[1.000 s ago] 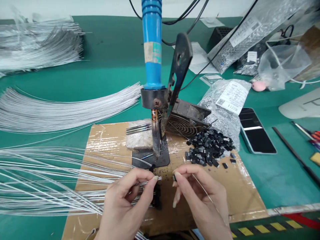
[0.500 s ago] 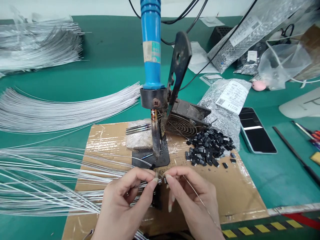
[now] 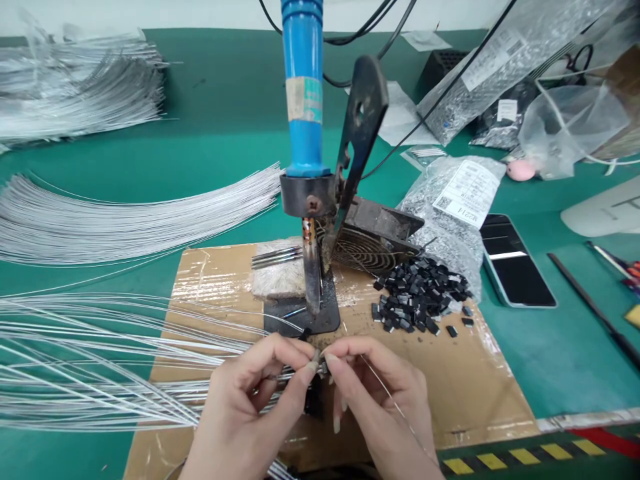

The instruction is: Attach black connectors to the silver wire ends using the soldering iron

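Observation:
My left hand (image 3: 250, 407) pinches the ends of thin silver wires (image 3: 100, 360) that fan out to the left over the cardboard sheet (image 3: 450, 393). My right hand (image 3: 380, 407) pinches a small black connector (image 3: 324, 366) and presses it against the wire ends held by the left fingers. A thin wire runs back over my right hand. Both hands meet just in front of the blue-handled soldering iron (image 3: 304, 100), which stands tip down in its black stand. A pile of black connectors (image 3: 420, 295) lies to the right of the hands.
Bundles of silver wires (image 3: 125, 220) lie across the green table on the left. A small fan (image 3: 370, 243) sits behind the iron. A phone (image 3: 517, 260), labelled foil bags (image 3: 455, 200), plastic bags and tools lie to the right. Yellow-black tape marks the table's front edge.
My right hand has moved left with the connector until its fingertips met those of my left hand at the wire ends. The left hand has stayed nearly still.

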A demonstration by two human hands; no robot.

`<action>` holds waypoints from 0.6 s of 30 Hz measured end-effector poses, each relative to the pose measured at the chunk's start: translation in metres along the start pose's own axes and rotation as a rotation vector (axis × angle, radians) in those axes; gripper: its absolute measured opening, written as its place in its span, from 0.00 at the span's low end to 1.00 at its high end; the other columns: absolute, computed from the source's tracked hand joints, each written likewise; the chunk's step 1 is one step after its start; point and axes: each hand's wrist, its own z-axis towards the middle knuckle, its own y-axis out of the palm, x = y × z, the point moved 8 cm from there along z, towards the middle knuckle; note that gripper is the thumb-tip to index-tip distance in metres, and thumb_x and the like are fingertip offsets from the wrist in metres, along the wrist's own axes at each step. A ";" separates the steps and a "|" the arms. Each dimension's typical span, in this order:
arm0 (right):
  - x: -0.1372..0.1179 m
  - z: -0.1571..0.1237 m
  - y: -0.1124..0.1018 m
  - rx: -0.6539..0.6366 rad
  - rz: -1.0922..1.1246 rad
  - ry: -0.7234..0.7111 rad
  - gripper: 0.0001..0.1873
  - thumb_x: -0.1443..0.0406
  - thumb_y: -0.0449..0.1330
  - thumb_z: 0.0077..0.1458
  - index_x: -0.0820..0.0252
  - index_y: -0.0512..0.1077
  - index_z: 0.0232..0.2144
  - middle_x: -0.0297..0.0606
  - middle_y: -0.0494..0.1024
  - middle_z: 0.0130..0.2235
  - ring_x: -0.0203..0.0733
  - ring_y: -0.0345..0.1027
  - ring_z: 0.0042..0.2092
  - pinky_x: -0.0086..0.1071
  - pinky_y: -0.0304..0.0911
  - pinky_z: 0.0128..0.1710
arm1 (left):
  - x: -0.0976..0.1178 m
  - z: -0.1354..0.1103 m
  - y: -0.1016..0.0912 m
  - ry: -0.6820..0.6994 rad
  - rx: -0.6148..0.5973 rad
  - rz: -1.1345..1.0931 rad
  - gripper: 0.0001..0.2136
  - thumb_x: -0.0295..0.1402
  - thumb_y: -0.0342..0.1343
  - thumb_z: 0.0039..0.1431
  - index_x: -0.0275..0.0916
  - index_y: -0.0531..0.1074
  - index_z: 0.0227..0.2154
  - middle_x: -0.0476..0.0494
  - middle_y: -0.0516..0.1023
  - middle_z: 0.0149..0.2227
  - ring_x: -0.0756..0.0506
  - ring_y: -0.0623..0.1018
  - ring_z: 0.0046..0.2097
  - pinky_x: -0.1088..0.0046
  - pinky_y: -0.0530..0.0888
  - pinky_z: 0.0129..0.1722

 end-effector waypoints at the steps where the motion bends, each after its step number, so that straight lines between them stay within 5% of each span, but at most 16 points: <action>1: 0.000 0.000 0.000 0.000 0.002 0.005 0.09 0.57 0.70 0.60 0.56 0.82 0.32 0.28 0.72 0.21 0.31 0.64 0.21 0.22 0.64 0.22 | 0.000 0.000 0.000 0.002 0.001 0.003 0.06 0.30 0.68 0.54 0.41 0.80 0.23 0.47 0.85 0.32 0.48 0.81 0.32 0.80 0.75 0.31; 6: 0.001 0.000 -0.001 -0.016 -0.045 -0.020 0.10 0.56 0.68 0.63 0.55 0.82 0.33 0.29 0.73 0.23 0.32 0.65 0.22 0.24 0.64 0.22 | 0.000 0.002 0.001 -0.007 0.007 -0.002 0.05 0.30 0.68 0.53 0.41 0.80 0.23 0.47 0.86 0.32 0.49 0.82 0.32 0.81 0.75 0.30; 12: -0.015 -0.010 -0.014 0.122 -0.377 -0.304 0.22 0.55 0.49 0.75 0.53 0.81 0.51 0.33 0.71 0.28 0.38 0.64 0.24 0.33 0.62 0.24 | -0.003 0.004 0.003 -0.017 0.006 -0.030 0.05 0.30 0.68 0.54 0.41 0.81 0.24 0.45 0.86 0.33 0.47 0.82 0.34 0.79 0.77 0.35; 16: -0.021 -0.016 -0.013 0.174 -0.552 -0.315 0.18 0.60 0.46 0.76 0.48 0.71 0.59 0.28 0.71 0.26 0.39 0.66 0.26 0.34 0.59 0.28 | -0.006 0.006 0.002 -0.032 0.031 -0.019 0.05 0.30 0.68 0.53 0.40 0.81 0.24 0.46 0.85 0.34 0.50 0.81 0.33 0.83 0.75 0.32; 18: -0.027 -0.018 -0.013 0.195 -0.614 -0.344 0.14 0.62 0.47 0.75 0.48 0.69 0.54 0.26 0.71 0.26 0.38 0.65 0.26 0.34 0.61 0.32 | -0.004 0.007 0.001 -0.027 0.043 -0.017 0.05 0.30 0.68 0.53 0.41 0.80 0.24 0.47 0.85 0.34 0.50 0.80 0.32 0.83 0.74 0.31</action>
